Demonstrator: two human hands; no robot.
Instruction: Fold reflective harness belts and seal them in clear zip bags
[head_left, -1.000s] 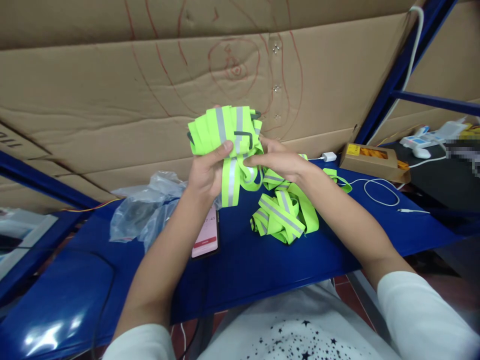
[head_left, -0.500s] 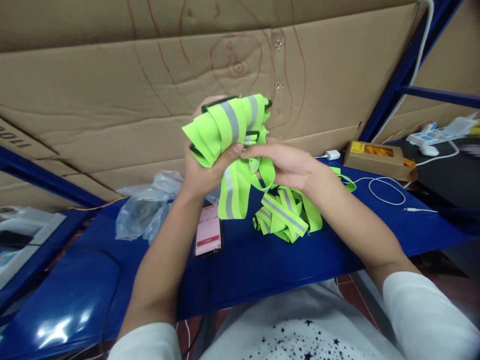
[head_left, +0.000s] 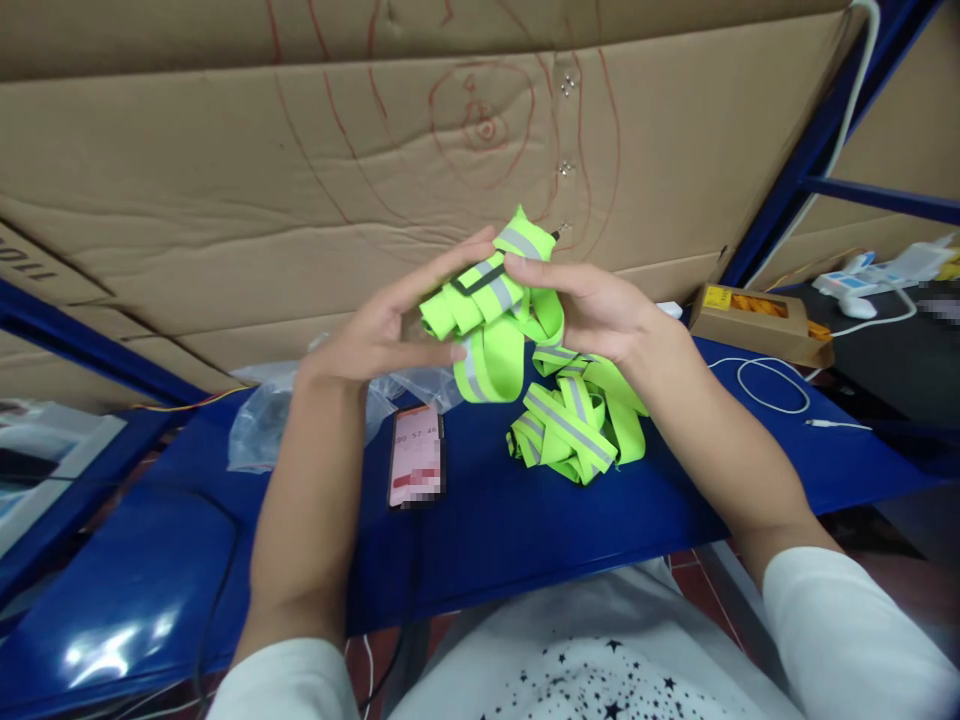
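Observation:
A bundle of neon-yellow reflective strap (head_left: 480,300) with grey stripes and a black buckle is held up above the table. My left hand (head_left: 405,320) grips its left end, thumb below and fingers behind the folds. From the right, my right hand (head_left: 592,300) closes on the bundle with its thumb on top near the buckle; its other fingers are mostly hidden. One loop of the strap hangs below the folded part. Under my right hand, a loose pile of the same reflective strap (head_left: 574,425) lies on the blue table (head_left: 487,530).
A phone (head_left: 416,460) showing a timer lies left of the pile, with a clear plastic bag (head_left: 262,425) behind it. At the right are a cardboard box (head_left: 757,320) and a white cable (head_left: 765,385). An upright cardboard sheet (head_left: 225,200) stands behind the table.
The bundle has been turned and pressed into a more compact roll. My left hand has shifted to its left end, and my right thumb has moved up onto it.

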